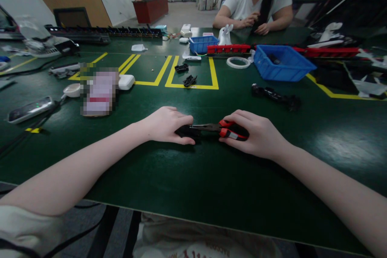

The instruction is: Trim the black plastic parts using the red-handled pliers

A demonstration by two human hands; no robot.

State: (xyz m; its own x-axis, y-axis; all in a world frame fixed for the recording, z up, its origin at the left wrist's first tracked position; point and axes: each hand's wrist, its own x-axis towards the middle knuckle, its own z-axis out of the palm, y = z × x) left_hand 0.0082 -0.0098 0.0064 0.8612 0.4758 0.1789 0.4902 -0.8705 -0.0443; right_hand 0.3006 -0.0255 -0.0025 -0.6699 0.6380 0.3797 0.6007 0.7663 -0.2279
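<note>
My right hand (256, 133) is closed around the red and black handles of needle-nose pliers (208, 127). Their long jaws point left and reach a small black part (189, 132). That black part is held between the thumb and fingers of my left hand (169, 125), low over the green table (193, 177). Much of it is covered by my fingers, so its kind does not show. Whether the plier tips grip it or only touch it, I cannot tell.
Beyond my hands lie two small black parts (190, 81) inside yellow tape lines. A longer black assembly (276, 97), a blue bin (282, 62) and a white tape roll (238, 62) are to the right. Left lies a phone (101, 90). Across the table sits a person (256, 8).
</note>
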